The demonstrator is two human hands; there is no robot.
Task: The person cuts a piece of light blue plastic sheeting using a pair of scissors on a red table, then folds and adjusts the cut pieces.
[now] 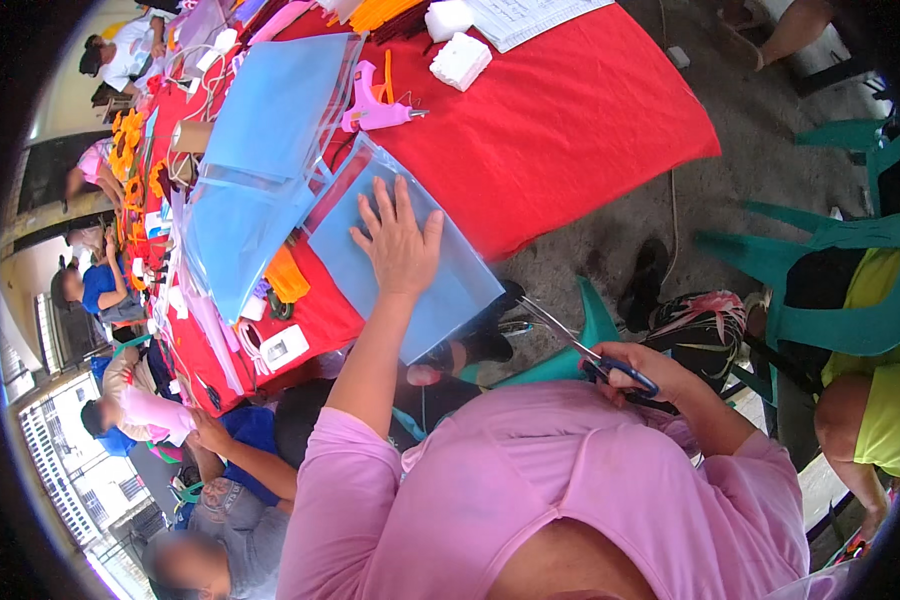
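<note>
My left hand point(401, 244) presses flat, fingers spread, on a folded blue translucent plastic sheet point(450, 289) at the corner of the table. Part of that sheet hangs past the table edge towards me. In my right hand point(641, 371) is a pair of scissors point(570, 337), gripped by its dark blue handles near my body. The blades point up and left, with their tips close to the sheet's right corner; whether they touch it I cannot tell. More blue plastic sheets point(270, 127) lie beyond my left hand.
A pink hot glue gun point(379, 101) and white foam blocks point(461, 61) rest on the red tablecloth point(570, 127). Orange pipe cleaners point(286, 274) and a white box-shaped device point(283, 347) lie to the left. Green plastic chairs point(844, 277) stand at right. Several people sit along the left.
</note>
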